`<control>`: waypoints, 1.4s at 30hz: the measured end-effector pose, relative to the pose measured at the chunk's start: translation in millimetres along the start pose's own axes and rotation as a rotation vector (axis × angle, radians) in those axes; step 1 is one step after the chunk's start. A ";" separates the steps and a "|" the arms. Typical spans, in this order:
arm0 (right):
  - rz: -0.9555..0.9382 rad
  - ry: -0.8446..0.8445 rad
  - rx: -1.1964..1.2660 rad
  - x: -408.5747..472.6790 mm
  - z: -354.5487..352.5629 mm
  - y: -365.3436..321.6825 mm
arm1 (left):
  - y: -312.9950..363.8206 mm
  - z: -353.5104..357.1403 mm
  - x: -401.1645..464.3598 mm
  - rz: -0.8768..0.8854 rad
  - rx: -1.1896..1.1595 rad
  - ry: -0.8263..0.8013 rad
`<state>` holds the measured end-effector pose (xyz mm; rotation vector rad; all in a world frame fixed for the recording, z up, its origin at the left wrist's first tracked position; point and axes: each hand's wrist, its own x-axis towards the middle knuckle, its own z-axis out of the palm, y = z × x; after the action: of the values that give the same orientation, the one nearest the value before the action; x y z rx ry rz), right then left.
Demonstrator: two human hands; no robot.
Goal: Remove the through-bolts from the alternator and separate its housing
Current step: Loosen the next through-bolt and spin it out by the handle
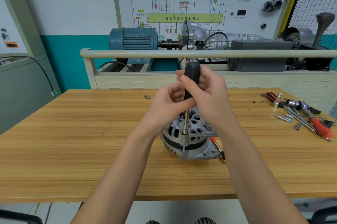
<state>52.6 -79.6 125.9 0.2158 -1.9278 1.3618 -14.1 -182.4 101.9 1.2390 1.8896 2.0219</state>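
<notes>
A silver alternator (191,138) stands on the wooden bench (91,132), pulley side down, its vented housing facing up. A nut driver with a black handle (191,76) stands upright over it. Its steel shaft (186,121) ends in a socket seated on a through-bolt (184,134) at the housing's front left rim. My right hand (206,92) grips the handle from the right. My left hand (171,101) holds the handle's lower end from the left, fingers curled round it. The bolt's lower shank shows between the two housing halves.
A ratchet with an orange grip (218,148) lies just right of the alternator. Loose bolts (285,118), sockets, a ratchet and red-handled tools (321,128) are spread at the bench's right end. A training rig with a blue motor (133,38) stands behind a beige rail (200,53).
</notes>
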 end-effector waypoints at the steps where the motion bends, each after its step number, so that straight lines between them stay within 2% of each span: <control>1: 0.015 -0.026 0.026 0.7 -1.3 -0.4 | 0.0 -1.4 -1.6 -0.023 -0.052 -0.057; 3: 0.032 -0.082 0.060 2.4 -3.9 -0.8 | 0.1 -4.4 -3.7 -0.062 -0.146 -0.105; 6: 0.044 -0.095 0.048 1.8 -4.0 0.4 | 2.1 -4.0 -3.4 -0.036 -0.111 -0.025; 11: -0.044 0.137 -0.004 0.5 5.3 2.9 | 5.7 4.8 1.1 0.054 0.149 0.201; 12: -0.037 0.148 0.028 0.8 6.1 3.2 | 6.7 5.9 1.5 0.058 0.200 0.199; 14: -0.024 0.103 0.054 0.8 5.9 3.6 | 8.2 4.1 1.0 0.043 0.211 0.098; 16: -0.018 0.045 0.041 0.7 3.1 3.8 | 7.7 -0.1 -2.2 0.008 0.105 -0.045; 18: 0.001 0.000 0.053 0.7 0.9 2.7 | 6.9 -3.8 -4.2 -0.008 0.022 -0.073; 22: -0.008 0.027 -0.010 0.4 3.0 1.0 | 5.4 -0.7 -2.6 0.024 0.003 0.074; 26: -0.038 0.047 0.010 0.8 5.6 -1.6 | 5.5 8.8 1.5 0.069 0.123 0.226; 29: 0.003 -0.064 0.076 1.3 3.4 -2.3 | 2.9 4.1 1.3 0.045 0.088 0.101; 31: 0.020 -0.129 0.117 2.4 -0.1 -3.2 | 1.4 -2.0 -2.7 -0.010 -0.055 -0.036; 33: 0.031 -0.149 0.146 3.0 -2.6 -3.3 | 0.2 -7.6 -4.9 -0.062 -0.183 -0.106; 35: 0.028 -0.126 0.126 1.6 -1.8 -3.2 | -0.4 -9.0 -4.3 -0.061 -0.183 -0.089; 40: -0.065 0.131 -0.040 -0.2 3.8 0.6 | 1.8 1.9 1.2 0.043 0.045 0.164; 42: -0.067 0.155 -0.023 0.0 4.5 1.8 | 3.7 5.4 2.0 0.069 0.125 0.193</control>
<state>49.5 -82.7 123.9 0.1574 -1.7911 1.2740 -10.5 -177.8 105.6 1.1906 2.1167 2.1593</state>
